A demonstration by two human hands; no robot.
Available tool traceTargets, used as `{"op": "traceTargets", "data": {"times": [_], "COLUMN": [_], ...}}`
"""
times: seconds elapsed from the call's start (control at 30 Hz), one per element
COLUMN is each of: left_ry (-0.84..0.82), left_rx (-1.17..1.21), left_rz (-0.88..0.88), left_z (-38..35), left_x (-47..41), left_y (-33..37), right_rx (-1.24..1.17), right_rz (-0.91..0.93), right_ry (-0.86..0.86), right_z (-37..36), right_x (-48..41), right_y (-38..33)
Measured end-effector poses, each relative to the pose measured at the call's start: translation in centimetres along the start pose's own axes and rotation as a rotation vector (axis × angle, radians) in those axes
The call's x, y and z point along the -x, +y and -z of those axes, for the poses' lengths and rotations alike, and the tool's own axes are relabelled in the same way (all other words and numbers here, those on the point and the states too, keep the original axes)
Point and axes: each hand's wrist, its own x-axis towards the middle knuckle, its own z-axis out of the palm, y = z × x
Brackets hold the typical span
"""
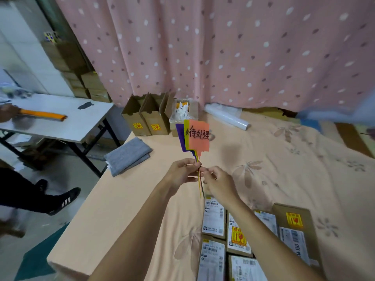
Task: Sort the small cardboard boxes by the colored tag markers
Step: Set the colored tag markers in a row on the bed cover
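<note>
I hold a bunch of colored tag markers upright over the bed: an orange one with black handwriting in front, a yellow and a purple one behind it. My left hand pinches their thin sticks near the top. My right hand grips the same sticks just to the right and lower. Several small cardboard boxes with white shipping labels lie flat at the near right of the bed, partly hidden by my right forearm.
The bed has a peach floral sheet. Open cardboard boxes stand at its far edge below a pink curtain, beside a plastic roll. Folded grey cloth lies at the left edge. A white table and another person's legs are at left.
</note>
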Motion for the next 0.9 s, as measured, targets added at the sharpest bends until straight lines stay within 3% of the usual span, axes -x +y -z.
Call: {"op": "traceTargets", "data": {"times": [0.13,0.27,0.9], "left_ry": [-0.036,-0.051,0.031], "left_rx": [0.004,0.008,0.079], "left_rz": [0.006,0.004,0.084], "left_z": [-1.5,-2.2,0.4], "left_x": [1.6,2.4,0.4], "left_y": [0.0,0.0,-2.7], "right_rx": [-0.172,-0.159,-0.235], "right_rz": [0.067,0.110,-0.024], "right_ry": [0.056,0.076,0.057], "right_z": [1.6,2.0,-1.9], "right_x": [-0.3,-0.3,-3.0], "right_y": [-1.1,-2.0,-0.6]}}
